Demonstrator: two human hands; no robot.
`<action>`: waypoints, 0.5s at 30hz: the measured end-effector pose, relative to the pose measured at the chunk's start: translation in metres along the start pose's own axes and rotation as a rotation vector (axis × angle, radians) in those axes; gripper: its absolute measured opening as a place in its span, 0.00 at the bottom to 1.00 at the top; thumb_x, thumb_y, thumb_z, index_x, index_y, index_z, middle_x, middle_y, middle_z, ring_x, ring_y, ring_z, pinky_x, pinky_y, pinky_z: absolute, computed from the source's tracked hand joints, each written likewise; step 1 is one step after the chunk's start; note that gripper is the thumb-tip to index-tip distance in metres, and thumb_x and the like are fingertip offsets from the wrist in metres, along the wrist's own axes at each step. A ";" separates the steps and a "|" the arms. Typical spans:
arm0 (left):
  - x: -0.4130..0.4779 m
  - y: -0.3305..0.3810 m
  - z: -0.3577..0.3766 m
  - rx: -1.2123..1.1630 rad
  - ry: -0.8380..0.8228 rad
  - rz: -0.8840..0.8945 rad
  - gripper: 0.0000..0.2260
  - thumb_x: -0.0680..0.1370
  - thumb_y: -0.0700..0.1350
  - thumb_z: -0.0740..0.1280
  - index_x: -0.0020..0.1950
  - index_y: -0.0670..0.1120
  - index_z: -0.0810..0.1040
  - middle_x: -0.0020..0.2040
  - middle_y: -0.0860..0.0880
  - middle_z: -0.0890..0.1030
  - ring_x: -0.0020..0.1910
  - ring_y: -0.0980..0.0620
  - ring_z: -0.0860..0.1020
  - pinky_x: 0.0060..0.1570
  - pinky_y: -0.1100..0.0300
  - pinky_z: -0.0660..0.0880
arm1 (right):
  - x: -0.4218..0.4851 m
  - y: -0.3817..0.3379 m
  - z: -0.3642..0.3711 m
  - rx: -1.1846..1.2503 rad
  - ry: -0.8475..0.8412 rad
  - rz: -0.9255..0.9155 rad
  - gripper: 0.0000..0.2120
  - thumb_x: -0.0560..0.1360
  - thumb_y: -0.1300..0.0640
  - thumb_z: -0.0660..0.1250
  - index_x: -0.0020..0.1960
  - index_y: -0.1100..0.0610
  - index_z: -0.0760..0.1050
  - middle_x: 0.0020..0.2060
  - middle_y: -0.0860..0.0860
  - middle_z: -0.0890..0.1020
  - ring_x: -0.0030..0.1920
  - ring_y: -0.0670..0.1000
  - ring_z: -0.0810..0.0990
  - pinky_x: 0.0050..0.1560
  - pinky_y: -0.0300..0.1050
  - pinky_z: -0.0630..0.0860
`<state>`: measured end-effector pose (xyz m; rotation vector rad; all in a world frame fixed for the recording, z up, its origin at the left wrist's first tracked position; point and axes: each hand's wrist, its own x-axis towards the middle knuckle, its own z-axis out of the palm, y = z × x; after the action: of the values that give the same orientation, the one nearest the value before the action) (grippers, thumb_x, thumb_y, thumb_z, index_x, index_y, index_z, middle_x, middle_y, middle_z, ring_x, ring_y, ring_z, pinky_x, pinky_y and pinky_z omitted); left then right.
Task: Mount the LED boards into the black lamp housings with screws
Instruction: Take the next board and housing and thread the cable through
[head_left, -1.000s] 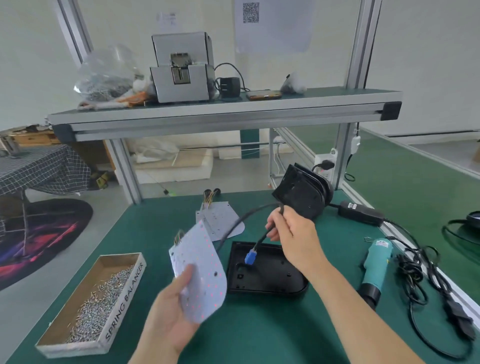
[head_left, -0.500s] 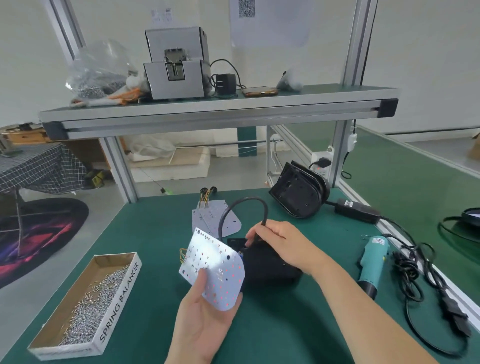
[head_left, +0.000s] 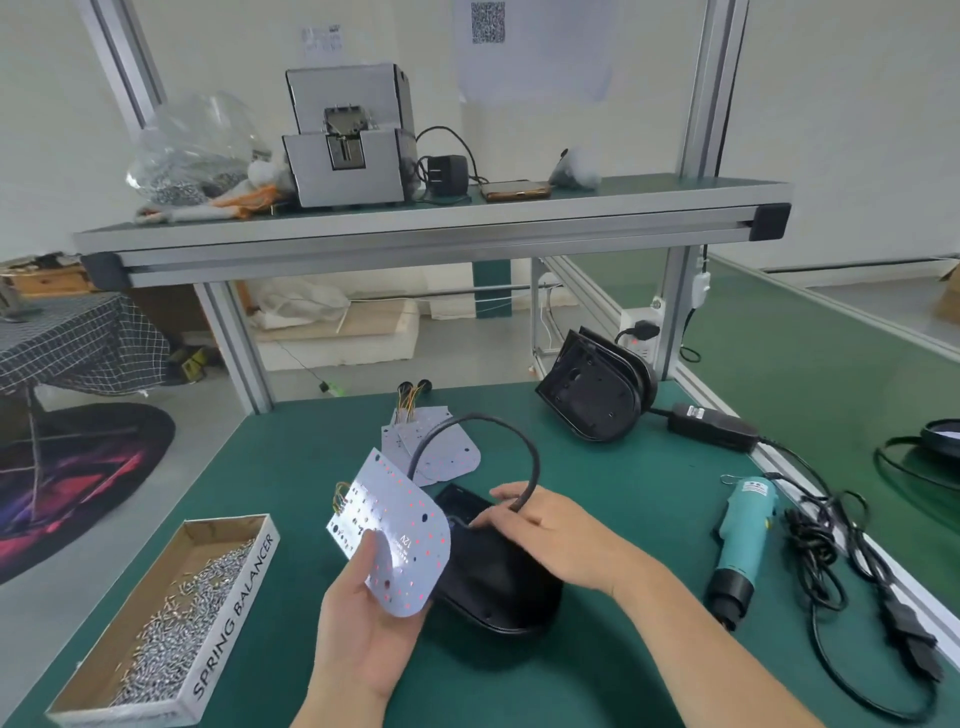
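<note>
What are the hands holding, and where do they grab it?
The left hand holds the LED board by its rounded lower end. The right hand grips the cable low down, just above the housing.

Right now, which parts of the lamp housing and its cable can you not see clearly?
Head view only:
- Inside of the black housing: covered by the LED board and the right hand.
- End of the cable: hidden in the right hand's grip.
- Small print on the board: blurred, too small.
- Tip of the screwdriver: dark, too small.
</note>
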<state>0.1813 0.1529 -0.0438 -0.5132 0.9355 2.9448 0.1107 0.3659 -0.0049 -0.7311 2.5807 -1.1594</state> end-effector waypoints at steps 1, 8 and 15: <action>0.001 0.002 -0.001 0.018 0.007 0.020 0.24 0.78 0.51 0.65 0.72 0.42 0.74 0.68 0.41 0.78 0.69 0.40 0.76 0.70 0.42 0.70 | -0.003 -0.003 0.006 -0.033 0.016 -0.023 0.16 0.83 0.41 0.55 0.58 0.38 0.82 0.66 0.42 0.74 0.69 0.41 0.69 0.68 0.38 0.63; 0.003 0.013 -0.009 0.140 -0.067 -0.002 0.17 0.76 0.47 0.65 0.61 0.42 0.83 0.61 0.42 0.83 0.54 0.44 0.85 0.41 0.49 0.83 | -0.013 -0.027 0.025 -0.108 0.215 -0.161 0.16 0.84 0.50 0.60 0.49 0.56 0.84 0.67 0.48 0.74 0.71 0.44 0.66 0.71 0.30 0.57; 0.006 0.022 -0.004 0.269 -0.114 0.007 0.17 0.75 0.46 0.66 0.61 0.42 0.82 0.61 0.40 0.83 0.54 0.42 0.85 0.44 0.46 0.83 | -0.003 -0.036 -0.009 -0.019 0.185 -0.065 0.18 0.84 0.51 0.59 0.43 0.59 0.80 0.63 0.48 0.78 0.62 0.43 0.74 0.59 0.30 0.65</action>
<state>0.1739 0.1319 -0.0362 -0.3284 1.2925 2.7556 0.1220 0.3526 0.0279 -0.7492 2.7405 -1.2795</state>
